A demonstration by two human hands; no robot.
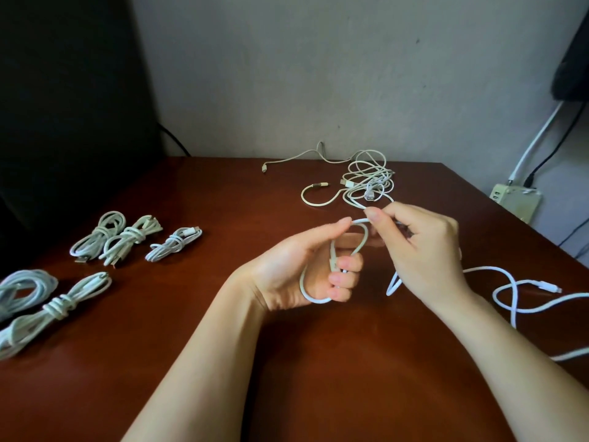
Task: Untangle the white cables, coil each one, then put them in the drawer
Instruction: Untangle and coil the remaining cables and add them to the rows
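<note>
A reddish-brown wooden bench [223,330] stands against a pale grey wall [287,74], with a dark panel [63,90] at the far left and a cream power strip [516,202] just off its right edge. Above the middle of the bench both hands hold one white cable [307,293]. The left hand [296,269] is turned palm up, and its fingers [347,264] are curled tight round a loop of the cable; the loop rises past the thumb and hangs down below the little finger. The right hand [424,247] is just beside it, its thumb and forefinger pinching the same cable at the top of the loop, close to the left thumb tip. The other right fingers are bent over the cable. From under the right hand the loose length runs off to the right and lies in slack curves on the bench, with a connector end [549,287] near the edge. Behind the hands, by the wall, is a tangle of cables [369,183], apart from the fingers. At the left lie three coiled bundles [127,237], and nearer the front edge two larger bundles [54,307].
</note>
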